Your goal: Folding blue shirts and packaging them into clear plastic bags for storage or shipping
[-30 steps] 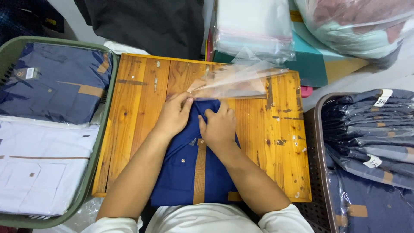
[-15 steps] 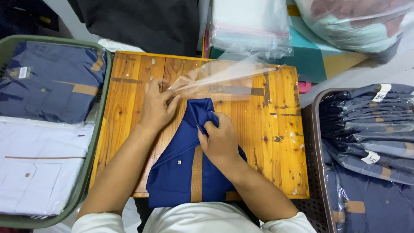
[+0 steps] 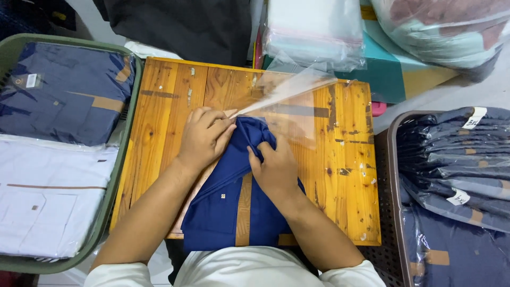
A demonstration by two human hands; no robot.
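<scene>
At the far left a green crate point(image 3: 119, 175) holds folded shirts, a navy one above a white one. Beside it stands the wooden bench point(image 3: 159, 122), its orange planks scuffed and flecked with white marks.

On the bench, near its front edge, lies a folded navy shirt point(image 3: 223, 212) with a tan strip running down its middle and a small white square on the chest. Its upper end is bunched and rises toward the mouth of a clear plastic bag point(image 3: 287, 101), which lies flat on the planks beyond it.

The left hand point(image 3: 204, 138) rests knuckles up at the shirt's upper left corner, fingers curled and pinching the lower lip of the bag's opening just beside the cloth. The right hand point(image 3: 273, 167) lies on the shirt right of the tan strip, fingers bent and gripping the bunched fabric at the top. Both forearms reach in from the lower edge.

Behind the bench sits a stack of clear bags point(image 3: 313, 26). At the right, a brown basket point(image 3: 396, 175) holds bagged navy shirts, well apart from the hands.
</scene>
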